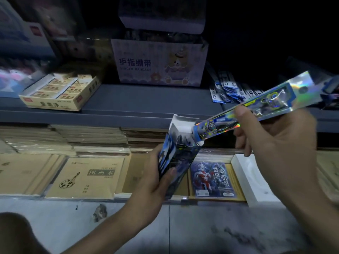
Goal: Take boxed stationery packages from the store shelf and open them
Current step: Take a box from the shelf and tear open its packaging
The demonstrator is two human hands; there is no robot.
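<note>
Head view: box (176, 158) is off the shelf (146, 99) & already open at the top. L hand (156, 180) has fingers & thumb wrapped round its lower half, mid-frame. R hand (275, 143) pinches a long foil pack (260, 105), thumb on top, fingers under. Pack slants toward 2 o'clock, low end just at the box mouth. I'd say this one's nearly done. Whether more sits inside the box, can't tell.

At 10 o'clock from the box: eraser tray (80, 99) w/ rows of small boxes. At 12: bandage carton (159, 65), top open, dark contents too blurred to name. Both look untouched, so plenty left.
</note>
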